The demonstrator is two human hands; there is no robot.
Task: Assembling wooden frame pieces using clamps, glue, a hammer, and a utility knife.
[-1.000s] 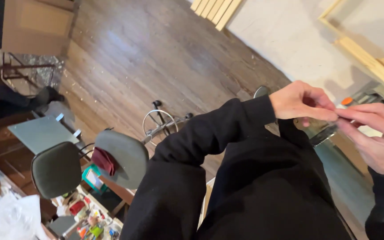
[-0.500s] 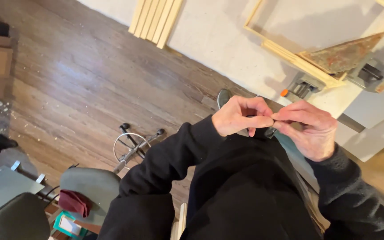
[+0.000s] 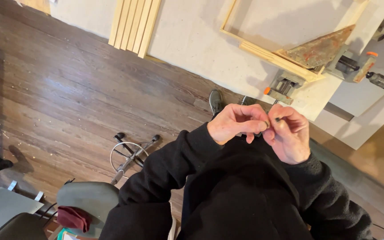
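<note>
My left hand [image 3: 238, 122] and my right hand [image 3: 290, 135] are held together in front of my chest, both in black sleeves. Their fingertips meet on a small dark object [image 3: 277, 119]; it is too small to tell what it is. The left thumb and forefinger pinch one end and the right fingers grip the other. Just beyond the hands is the edge of a pale workbench [image 3: 201, 40], where a light wooden frame [image 3: 263, 52] is held by a clamp [image 3: 281, 86] with orange parts.
A rusty metal triangle [image 3: 318, 49] sits in the frame's corner beside a second clamp [image 3: 365, 71]. Wooden strips [image 3: 134, 24] lie on the bench's left side. Below are a wooden floor, a stool base [image 3: 127, 155], grey-green chairs [image 3: 87, 202] and my shoe [image 3: 215, 101].
The view has swung so the workbench, frame and clamps now fill the top. My hands have come closer together at the centre, still pinching the small object.
</note>
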